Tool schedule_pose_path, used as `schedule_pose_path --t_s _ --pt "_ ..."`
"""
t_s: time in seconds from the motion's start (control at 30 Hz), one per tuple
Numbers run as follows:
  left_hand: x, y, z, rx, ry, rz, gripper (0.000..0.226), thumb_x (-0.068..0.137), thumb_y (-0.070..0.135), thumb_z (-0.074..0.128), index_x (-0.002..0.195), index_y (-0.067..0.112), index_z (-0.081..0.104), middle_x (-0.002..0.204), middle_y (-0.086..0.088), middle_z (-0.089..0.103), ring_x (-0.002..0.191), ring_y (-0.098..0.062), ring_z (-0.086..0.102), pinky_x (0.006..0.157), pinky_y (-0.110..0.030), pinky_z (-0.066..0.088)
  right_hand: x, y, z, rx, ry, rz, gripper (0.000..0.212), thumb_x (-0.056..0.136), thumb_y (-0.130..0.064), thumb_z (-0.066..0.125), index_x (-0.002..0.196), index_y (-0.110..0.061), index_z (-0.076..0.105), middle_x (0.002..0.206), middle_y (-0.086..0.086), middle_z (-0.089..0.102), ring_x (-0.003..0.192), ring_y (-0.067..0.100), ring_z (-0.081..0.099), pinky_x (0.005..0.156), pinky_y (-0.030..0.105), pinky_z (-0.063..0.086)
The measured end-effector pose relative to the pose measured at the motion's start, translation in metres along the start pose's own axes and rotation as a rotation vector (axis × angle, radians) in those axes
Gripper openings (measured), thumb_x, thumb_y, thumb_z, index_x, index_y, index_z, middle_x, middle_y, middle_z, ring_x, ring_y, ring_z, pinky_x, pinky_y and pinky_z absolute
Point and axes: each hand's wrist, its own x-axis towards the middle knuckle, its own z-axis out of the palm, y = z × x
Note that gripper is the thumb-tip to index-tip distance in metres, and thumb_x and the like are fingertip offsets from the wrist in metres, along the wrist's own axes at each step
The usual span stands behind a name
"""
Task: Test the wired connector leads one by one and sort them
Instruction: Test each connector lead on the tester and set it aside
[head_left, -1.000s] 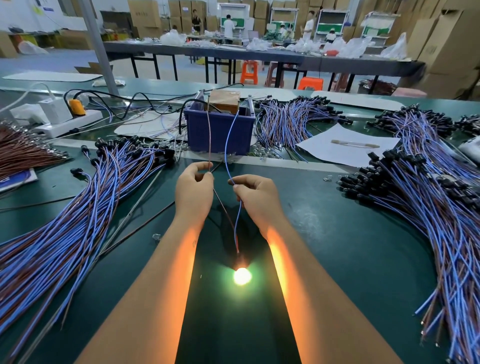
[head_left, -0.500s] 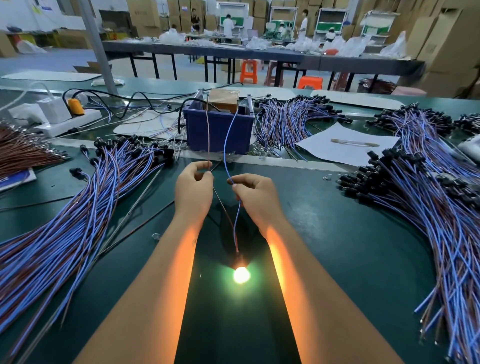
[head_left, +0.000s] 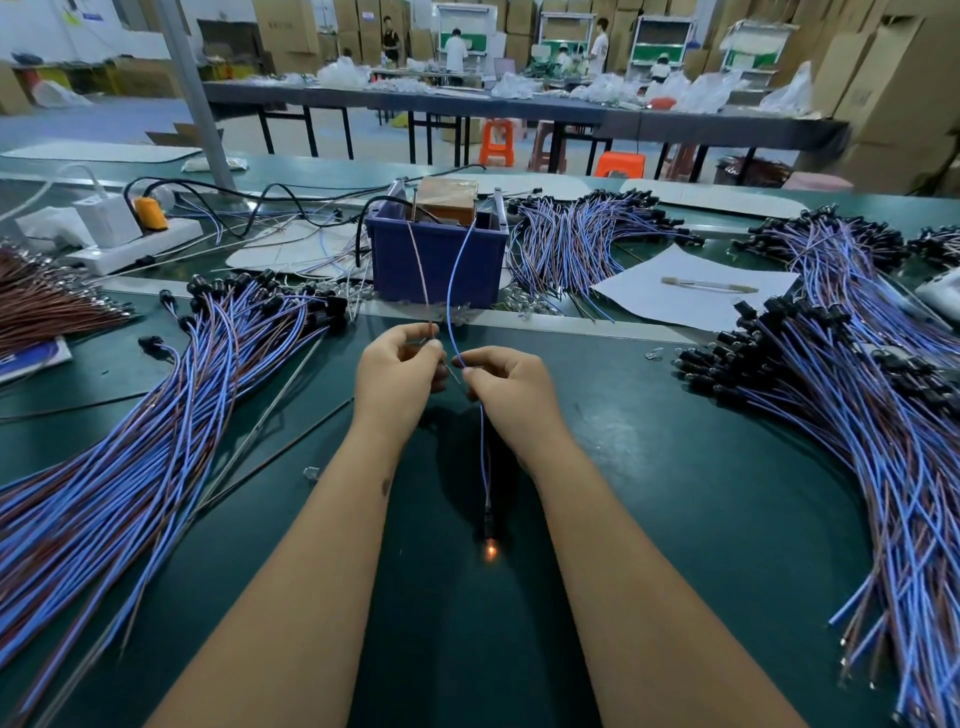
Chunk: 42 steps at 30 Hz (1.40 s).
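Mid-test: left hand (head_left: 397, 371) pinches the brown test wire, right hand (head_left: 506, 387) pinches the blue one, both fed from the blue bin (head_left: 436, 260). Lead under test (head_left: 485, 467) hangs toward me from the bin, lamp (head_left: 490, 552) glowing faint orange. Next, I'd guess: let go the contacts & drop it w/ a sorted pile.

Single head-worn view, looking forward and down over a dark green work mat (head_left: 649, 493).

The wide-angle camera sat close above the person's forearms, which entered from the bottom edge and met near the frame's middle. It faced a blue plastic bin (head_left: 436, 260) just beyond the hands; behind the bin the view reached a long dark table (head_left: 519, 111) and stacked cardboard boxes. Lines bowed toward the edges. No second view shared the scene.
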Motion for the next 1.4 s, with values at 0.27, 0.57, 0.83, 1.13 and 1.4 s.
schedule_pose_path --t_s 0.27,0.57,0.83,1.13,1.4 --pt "-0.005 0.005 0.001 -0.007 -0.083 -0.036 0.01 0.092 0.016 0.063 0.086 0.013 0.071 0.07 0.0 0.066 0.066 -0.014 0.06 0.066 -0.029 0.052 -0.002 0.0 0.0 -0.029 -0.082 -0.004 0.021 0.084 -0.004 0.062 0.088 -0.02 0.076 0.067 -0.005 0.067 0.066 0.009 0.059 0.071 0.029 0.049" --pt "-0.003 0.017 -0.002 -0.532 -0.074 -0.183 0.015 0.092 0.008 0.062 0.077 0.011 0.065 0.052 0.005 0.055 0.044 -0.003 0.05 0.045 -0.016 0.047 -0.005 -0.006 0.0 0.013 -0.177 -0.115 0.049 0.079 0.001 0.071 0.114 -0.032 0.066 0.077 0.0 0.061 0.061 0.005 0.046 0.061 0.021 0.04" --pt "0.0 0.017 -0.005 -0.696 0.014 -0.281 0.019 0.09 0.007 0.064 0.073 0.015 0.059 0.054 0.006 0.063 0.049 -0.001 0.059 0.052 -0.015 0.052 -0.007 -0.013 -0.004 0.402 -0.084 -0.047 0.016 0.097 -0.021 0.057 0.103 -0.024 0.072 0.078 -0.006 0.072 0.057 0.007 0.057 0.063 0.02 0.048" --pt "-0.011 0.01 0.003 -0.055 -0.138 0.031 0.015 0.079 0.007 0.077 0.07 0.017 0.071 0.058 0.007 0.065 0.055 -0.004 0.055 0.058 -0.014 0.045 0.0 -0.009 -0.017 0.366 0.222 0.056 0.034 0.104 -0.026 0.041 0.076 -0.016 0.056 0.067 -0.005 0.068 0.052 0.007 0.056 0.053 0.017 0.044" --pt "-0.044 0.015 0.031 0.33 -0.398 0.338 0.025 0.07 -0.012 0.071 0.062 0.011 0.066 0.058 0.002 0.059 0.055 -0.001 0.049 0.056 -0.016 0.039 -0.003 0.0 -0.024 0.003 0.362 0.015 0.038 0.102 -0.022 0.046 0.064 -0.019 0.048 0.057 -0.006 0.044 0.055 0.007 0.039 0.052 0.018 0.031"
